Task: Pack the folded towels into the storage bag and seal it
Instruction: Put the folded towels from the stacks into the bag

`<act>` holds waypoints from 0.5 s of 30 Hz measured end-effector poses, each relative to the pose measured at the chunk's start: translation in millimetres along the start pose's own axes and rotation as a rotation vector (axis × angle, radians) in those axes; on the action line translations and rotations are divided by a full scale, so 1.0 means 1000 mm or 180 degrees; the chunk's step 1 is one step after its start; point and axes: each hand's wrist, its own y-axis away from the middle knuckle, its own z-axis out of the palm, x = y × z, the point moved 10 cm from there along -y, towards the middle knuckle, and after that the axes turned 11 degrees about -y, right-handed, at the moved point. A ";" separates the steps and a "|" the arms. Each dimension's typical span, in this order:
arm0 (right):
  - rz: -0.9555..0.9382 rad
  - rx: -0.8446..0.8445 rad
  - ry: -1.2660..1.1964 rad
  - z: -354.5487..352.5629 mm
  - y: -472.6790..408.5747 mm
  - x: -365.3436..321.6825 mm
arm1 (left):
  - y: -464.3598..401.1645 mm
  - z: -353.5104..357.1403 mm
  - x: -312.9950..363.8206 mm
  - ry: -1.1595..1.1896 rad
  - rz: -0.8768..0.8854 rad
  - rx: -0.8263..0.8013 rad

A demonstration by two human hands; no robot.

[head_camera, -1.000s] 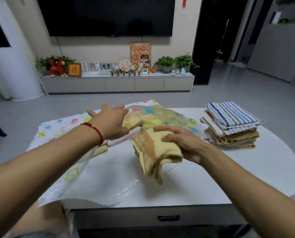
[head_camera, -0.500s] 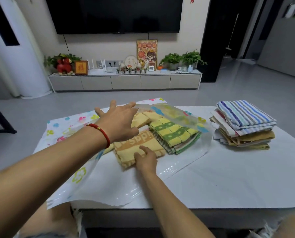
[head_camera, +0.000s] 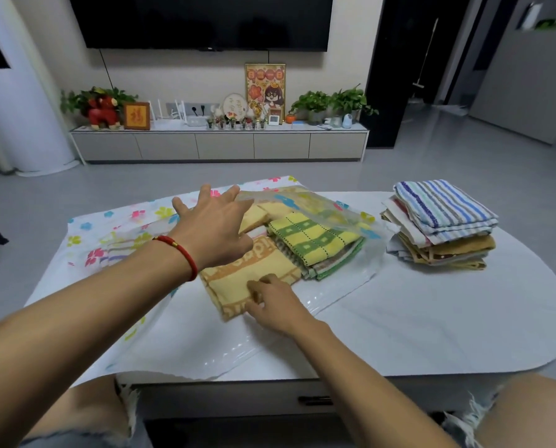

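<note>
A clear storage bag (head_camera: pixel 202 344) with a flower print lies flat on the white table (head_camera: pixel 431 321), its mouth facing me. A yellow-orange folded towel (head_camera: pixel 237 276) lies in the mouth beside a green-and-yellow checked towel (head_camera: pixel 312 237), which is under the raised top film. My left hand (head_camera: pixel 215 227) hovers over the bag's mouth with fingers spread and holds nothing that I can see. My right hand (head_camera: pixel 276 308) presses its bent fingertips on the near edge of the yellow-orange towel. More folded towels show faintly through the bag at the left.
A stack of folded towels (head_camera: pixel 441 221) with a blue-striped one on top sits at the table's right side. My knees are at the table's near edge. A TV cabinet (head_camera: pixel 218 145) with plants and ornaments stands across the grey floor.
One second ago my right hand carried the yellow-orange towel above the table. It has since laid the towel in the bag's mouth and now presses on its near edge. The left hand has stayed over the bag.
</note>
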 end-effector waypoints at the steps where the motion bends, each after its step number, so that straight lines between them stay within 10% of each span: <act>1: -0.0147 -0.0163 -0.0061 -0.007 0.005 0.000 | 0.000 0.000 0.001 0.0001 0.0004 0.0030; 5: -0.0290 -0.0214 -0.0123 -0.072 0.037 0.026 | -0.007 -0.003 0.011 0.0063 0.0105 0.0174; 15: 0.1012 0.2508 0.1085 -0.359 0.074 0.204 | -0.041 -0.004 0.059 0.0045 0.0331 0.0332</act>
